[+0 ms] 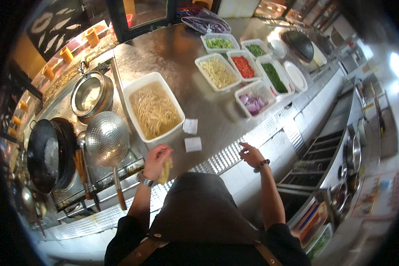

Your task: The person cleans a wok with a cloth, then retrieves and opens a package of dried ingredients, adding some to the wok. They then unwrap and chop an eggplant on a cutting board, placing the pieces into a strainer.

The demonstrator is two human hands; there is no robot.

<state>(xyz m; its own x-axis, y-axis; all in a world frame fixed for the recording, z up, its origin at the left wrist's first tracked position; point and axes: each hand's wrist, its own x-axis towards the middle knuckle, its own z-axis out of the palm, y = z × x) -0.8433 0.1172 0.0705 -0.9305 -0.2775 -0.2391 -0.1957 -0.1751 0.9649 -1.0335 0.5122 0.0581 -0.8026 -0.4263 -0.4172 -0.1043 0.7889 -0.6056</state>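
My left hand (157,161), with a watch at the wrist, is closed on a yellowish cloth (165,171) that hangs down beside the counter's front edge. Just beyond it stands a white plastic tub (178,128) of pale strips in cloudy liquid. Two small paper slips, a far one (190,126) and a near one (193,144), lie to the tub's right. My right hand (251,155), wearing a bead bracelet, is above the perforated metal edge strip (219,156); its fingers are partly curled and nothing shows in them. A large perforated skimmer (107,139) rests left of my left hand.
Baskets of chopped red pepper (242,66), garlic-like pieces (216,73), purple onion (253,102) and greens (274,77) stand at the right of the steel counter. A black wok (43,156), brush (81,169) and steel bowls (88,93) occupy the stove side. Shelving (326,149) runs along the right.
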